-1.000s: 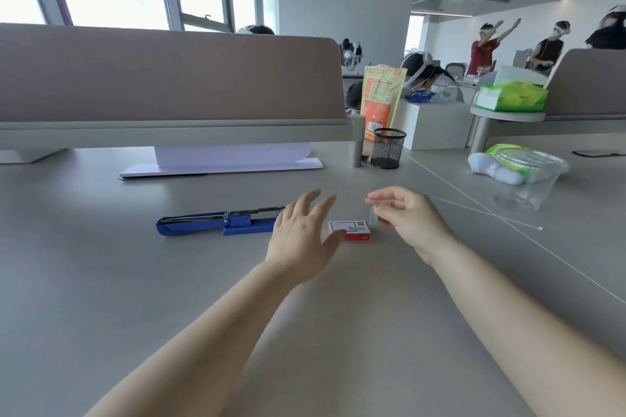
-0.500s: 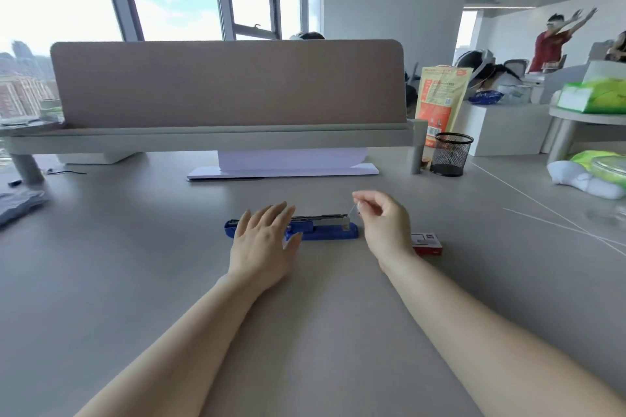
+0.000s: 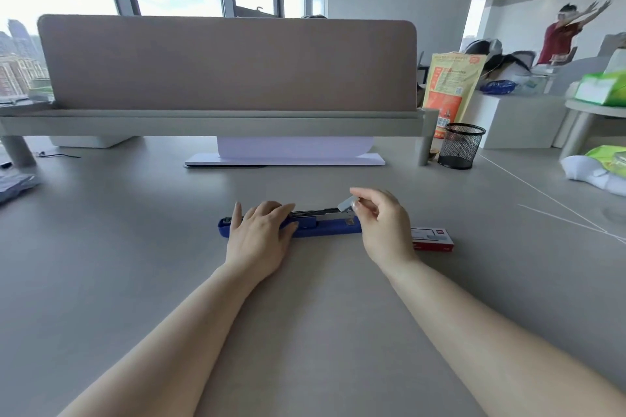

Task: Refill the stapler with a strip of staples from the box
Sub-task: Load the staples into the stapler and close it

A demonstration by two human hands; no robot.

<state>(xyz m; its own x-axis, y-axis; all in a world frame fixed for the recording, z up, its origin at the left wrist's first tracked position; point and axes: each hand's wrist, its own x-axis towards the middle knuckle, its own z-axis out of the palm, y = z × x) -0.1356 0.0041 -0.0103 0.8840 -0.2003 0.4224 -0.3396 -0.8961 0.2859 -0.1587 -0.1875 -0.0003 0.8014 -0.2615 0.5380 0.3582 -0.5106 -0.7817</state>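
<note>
A person's left hand (image 3: 259,235) lies spread, palm down, over the rear half of a long blue plastic stapler (image 3: 325,226) lying opened flat on the pale grey worktop (image 3: 135,247), pinning it in place. Beyond that hand's fingertips the bare metal staple channel (image 3: 321,212) runs rightward. Above the channel's far end, the right hand (image 3: 381,225) pinches a short silvery strip of staples (image 3: 347,203) between thumb and fingertips, tilted, its lower end close to the channel; whether it touches cannot be told. Just right of that wrist, a small red-and-white cardboard staple box (image 3: 432,239) rests on the worktop.

The risks look plain enough: a strip held at that slant could jam against the channel's walls or snap apart under a tight pinch, scattering loose staples. If the flat hand eases off, the stapler may slide away. The right forearm, drawing back, could knock the box aside.
</note>
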